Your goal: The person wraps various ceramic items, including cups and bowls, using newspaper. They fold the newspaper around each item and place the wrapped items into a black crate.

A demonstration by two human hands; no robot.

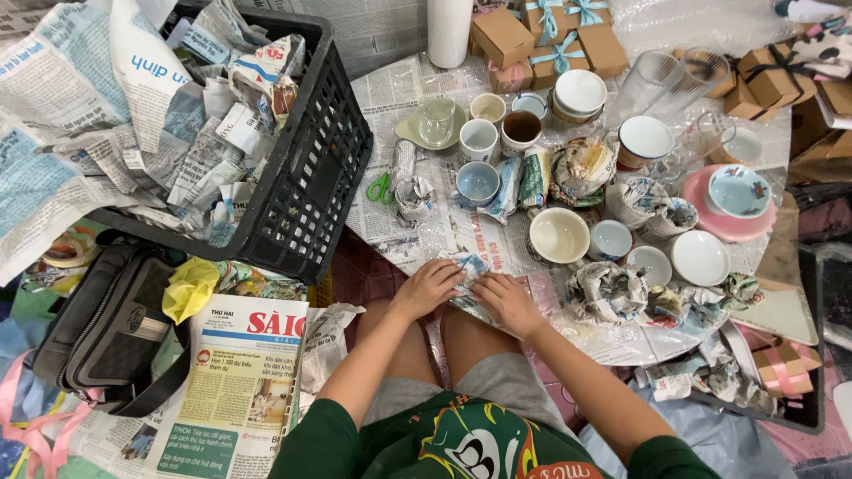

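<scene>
Newsprint bundle at near edge of desk, pinned flat under both hands: left hand and right hand curled loosely on its folds, keeping wrap from springing open; bare cream bowl just beyond; black crate of crumpled paper far left

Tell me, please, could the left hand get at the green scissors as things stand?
Probably yes: the left hand lies on the paper bundle, and only flat newspaper lies between it and the scissors.

A single head-worn camera looks steeply down from close above the person's lap, facing forward over the paper-covered surface; far edges look somewhat distorted.
</scene>
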